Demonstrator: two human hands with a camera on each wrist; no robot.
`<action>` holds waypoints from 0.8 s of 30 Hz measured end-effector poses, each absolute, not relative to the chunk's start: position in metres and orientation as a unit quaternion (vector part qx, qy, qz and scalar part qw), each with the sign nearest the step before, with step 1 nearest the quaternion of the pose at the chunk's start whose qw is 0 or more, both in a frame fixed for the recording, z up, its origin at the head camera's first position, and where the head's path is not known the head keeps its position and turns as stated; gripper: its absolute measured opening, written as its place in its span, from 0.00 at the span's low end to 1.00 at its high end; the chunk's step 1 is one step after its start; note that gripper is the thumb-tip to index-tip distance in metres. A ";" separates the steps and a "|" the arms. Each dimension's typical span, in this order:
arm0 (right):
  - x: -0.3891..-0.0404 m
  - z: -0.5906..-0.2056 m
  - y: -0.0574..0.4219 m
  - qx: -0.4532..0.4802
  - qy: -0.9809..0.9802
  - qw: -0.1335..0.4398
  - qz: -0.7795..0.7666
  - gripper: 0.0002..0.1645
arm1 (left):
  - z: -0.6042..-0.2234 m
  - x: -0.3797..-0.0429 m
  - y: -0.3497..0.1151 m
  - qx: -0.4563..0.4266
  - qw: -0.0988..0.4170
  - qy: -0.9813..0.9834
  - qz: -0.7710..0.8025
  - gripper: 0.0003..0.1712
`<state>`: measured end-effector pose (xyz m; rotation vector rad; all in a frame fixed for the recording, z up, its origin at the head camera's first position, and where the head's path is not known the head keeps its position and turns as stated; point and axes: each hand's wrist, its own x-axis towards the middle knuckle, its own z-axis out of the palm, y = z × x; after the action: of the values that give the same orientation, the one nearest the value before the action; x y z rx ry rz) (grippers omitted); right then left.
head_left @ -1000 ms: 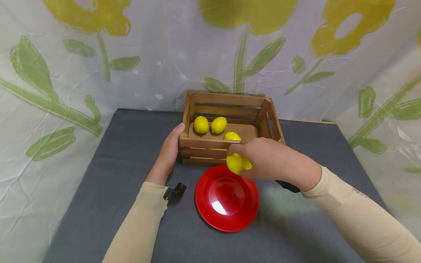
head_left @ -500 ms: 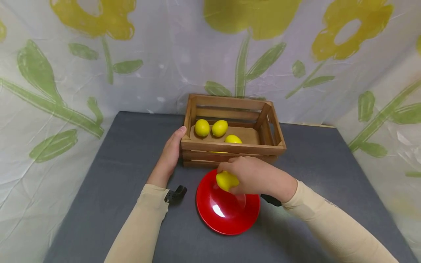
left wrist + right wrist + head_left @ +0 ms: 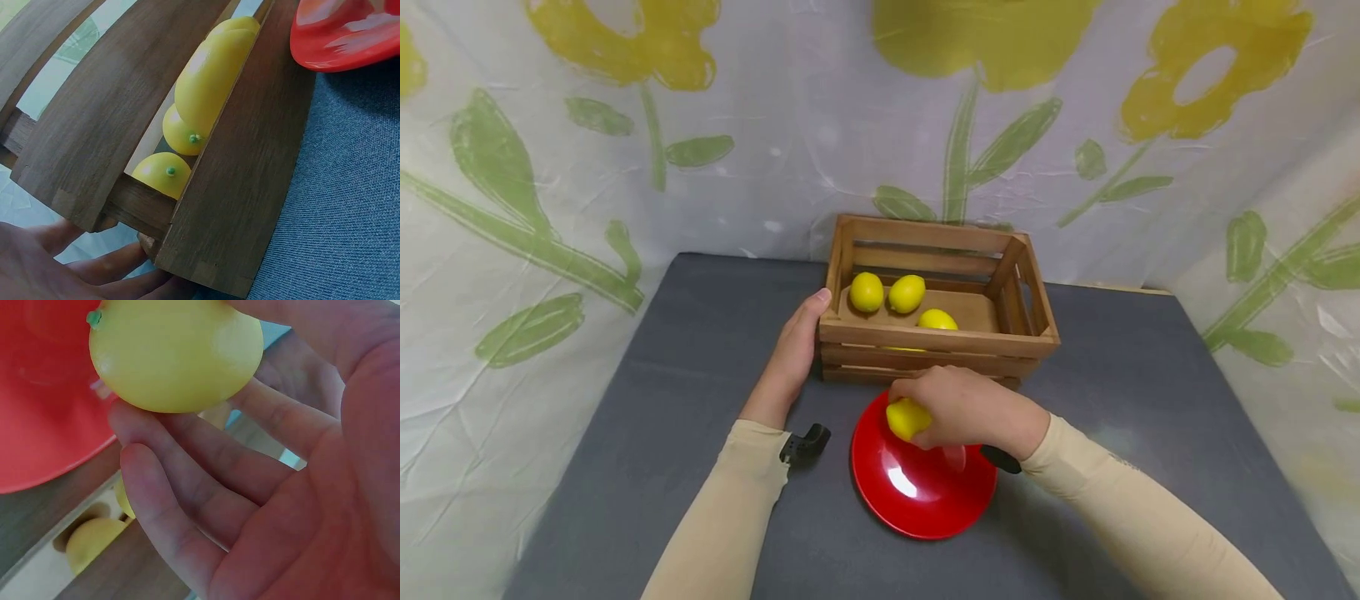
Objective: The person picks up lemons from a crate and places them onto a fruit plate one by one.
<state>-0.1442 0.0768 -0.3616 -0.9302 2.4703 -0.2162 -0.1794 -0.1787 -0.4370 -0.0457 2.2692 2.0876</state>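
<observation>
My right hand [image 3: 966, 408] pinches a yellow lemon [image 3: 906, 419] between thumb and fingers, above the far part of a red plate [image 3: 925, 508]. In the right wrist view the lemon's green stem end [image 3: 94, 318] points toward the plate; I cannot tell if the two touch. Two lower fingers there lie off the fruit. My left hand [image 3: 793, 350] rests against the left end of a slatted wooden crate [image 3: 936, 337], its fingers [image 3: 109, 265] touching the end in the left wrist view. Several lemons [image 3: 867, 292] lie inside, partly hidden by the front slats.
The crate stands behind the plate on a dark grey-blue tabletop [image 3: 715, 333]. A pale sheet with printed yellow flowers [image 3: 805, 125] hangs behind and at both sides. Black straps with camera mounts [image 3: 805, 446] sit at the wrists.
My right hand has carried the lemon down from beside the crate's front rim, toward me and slightly left, over the plate. The left hand stays at the crate's end.
</observation>
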 end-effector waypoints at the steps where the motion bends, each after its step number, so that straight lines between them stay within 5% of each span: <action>1: -0.145 -0.363 0.076 -0.340 0.904 0.246 -0.080 0.29 | -0.438 -0.179 -0.179 -0.014 0.029 0.735 0.677 0.49; 24: -0.146 -0.363 0.070 -0.329 0.909 0.247 -0.059 0.30 | -0.439 -0.179 -0.179 -0.004 0.020 0.730 0.684 0.48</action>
<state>-0.1460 0.0701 -0.3629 -0.8986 2.4806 -0.1603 -0.1793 -0.1791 -0.4395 -0.0122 2.2624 2.1202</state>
